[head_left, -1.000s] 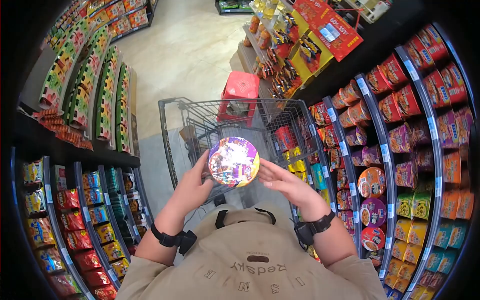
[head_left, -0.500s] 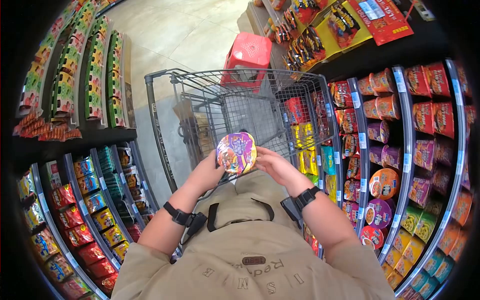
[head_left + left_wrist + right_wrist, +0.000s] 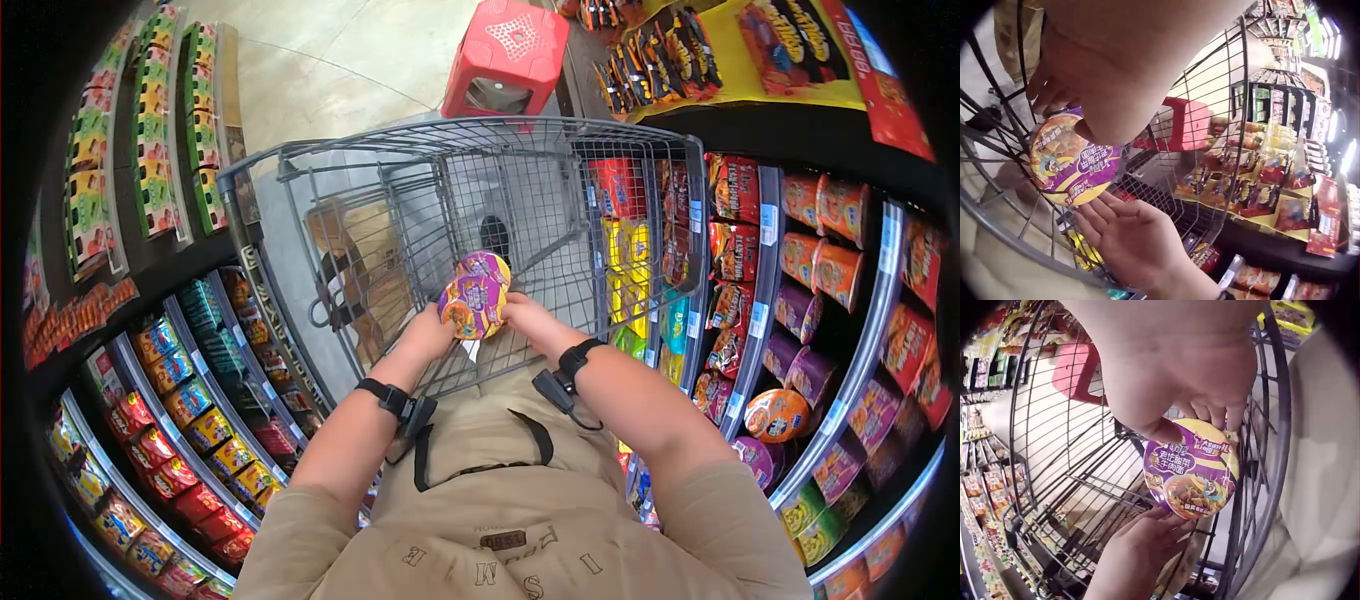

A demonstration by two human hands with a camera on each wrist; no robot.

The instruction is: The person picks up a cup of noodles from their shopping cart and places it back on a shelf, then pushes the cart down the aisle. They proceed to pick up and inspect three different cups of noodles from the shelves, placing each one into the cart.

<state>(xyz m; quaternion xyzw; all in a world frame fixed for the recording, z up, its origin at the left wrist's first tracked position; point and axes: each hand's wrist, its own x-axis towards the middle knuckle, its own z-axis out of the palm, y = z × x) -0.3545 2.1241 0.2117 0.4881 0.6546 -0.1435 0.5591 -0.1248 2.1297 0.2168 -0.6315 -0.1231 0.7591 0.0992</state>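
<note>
A round instant noodle bowl point(image 3: 475, 297) with a purple and yellow lid is held between both hands, low inside the near end of a wire shopping cart point(image 3: 500, 127). My left hand point(image 3: 428, 334) grips the bowl's left side; in the left wrist view its thumb lies by the lid's edge. On the opposite side my right hand point(image 3: 532, 322) holds the bowl, its thumb over the lid in the right wrist view point(image 3: 1175, 375). The lid faces up, showing a noodle picture and Chinese lettering. The bowl's underside is hidden.
A red plastic stool point(image 3: 505, 55) stands beyond the cart. Shelves of noodle packs point(image 3: 735, 250) line the right, and snack bags point(image 3: 165, 460) fill racks on the left. A brown paper-like bag point(image 3: 345, 265) shows through the cart's left side.
Both hands have lowered the noodle bowl from above the cart's near edge into the basket. The cart now sits closer and larger in view, and the head view has shifted.
</note>
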